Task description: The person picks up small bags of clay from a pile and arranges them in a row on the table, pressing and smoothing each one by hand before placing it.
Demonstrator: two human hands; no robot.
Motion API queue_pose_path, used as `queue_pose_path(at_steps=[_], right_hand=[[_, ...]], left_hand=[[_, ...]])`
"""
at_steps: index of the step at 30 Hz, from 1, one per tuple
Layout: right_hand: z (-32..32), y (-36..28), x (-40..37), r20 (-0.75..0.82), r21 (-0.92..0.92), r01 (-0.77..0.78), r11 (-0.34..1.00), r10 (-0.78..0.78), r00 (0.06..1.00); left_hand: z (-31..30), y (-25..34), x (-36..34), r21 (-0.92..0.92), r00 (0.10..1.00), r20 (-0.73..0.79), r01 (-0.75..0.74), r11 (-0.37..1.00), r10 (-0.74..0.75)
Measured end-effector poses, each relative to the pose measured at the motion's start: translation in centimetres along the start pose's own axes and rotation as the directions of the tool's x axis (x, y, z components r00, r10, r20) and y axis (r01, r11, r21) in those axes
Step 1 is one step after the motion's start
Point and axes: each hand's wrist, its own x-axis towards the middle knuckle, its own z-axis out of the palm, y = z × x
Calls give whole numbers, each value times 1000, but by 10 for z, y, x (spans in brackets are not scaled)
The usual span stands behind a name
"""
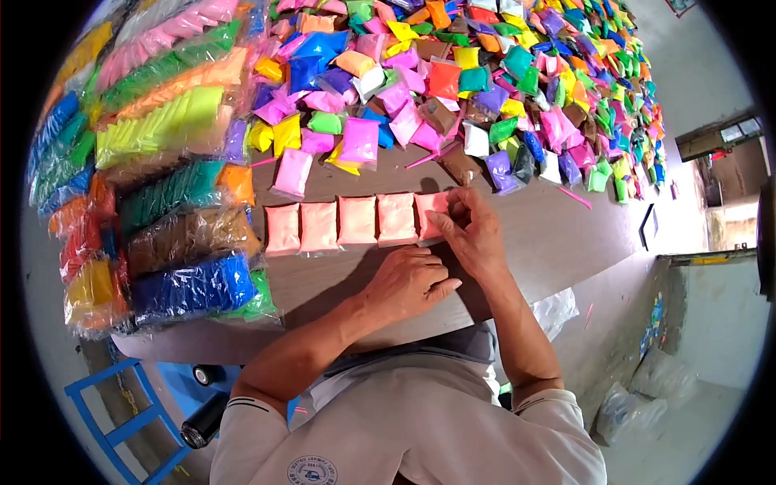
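Several salmon-pink packets (pixel 357 220) in clear wrapping lie side by side in a row on the brown table. The packet at the right end (pixel 428 214) is pinched at its right side by my right hand (pixel 475 234), with the thumb on top. Below the row, my left hand (pixel 404 283) rests near the table surface with its fingers loosely bent and the thumb stretched apart. Nothing shows in it, though its palm is hidden. A light pink packet (pixel 292 173) lies just above the row's left part.
A large heap of small coloured packets (pixel 501 89) spreads over the back of the table (pixel 550 267). Stacked bundles of sorted packets, such as a blue bundle (pixel 194 287), line the left side. A pink stick (pixel 575 196) lies at the right. A black flask (pixel 204 420) is below left.
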Motion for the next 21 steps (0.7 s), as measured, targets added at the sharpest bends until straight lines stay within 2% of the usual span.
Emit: queue_pose_path(at_steps=[7,10,16,19,21], right_hand=[[0,1,3,57,46,56,997,-59,997],[-1,-3,3,68,-19,113,993,-111,991],[0,-4,3,58,-23,116,993,-115,992],[-1,-4,1,74,-12,69,998,-67,995],[-6,-7,3,64,-13,115,993,-114,991]], left_hand=[[5,-4,0,-9,1000,-9,-10,1000,10],[4,-2,0,5,1000,1,5,1000,-5],[2,1,2,37,1000,16,2,999,-3],[5,-2,1,54,1000,-3,-6,999,6],[5,0,2,46,1000,-16,-8,999,9]])
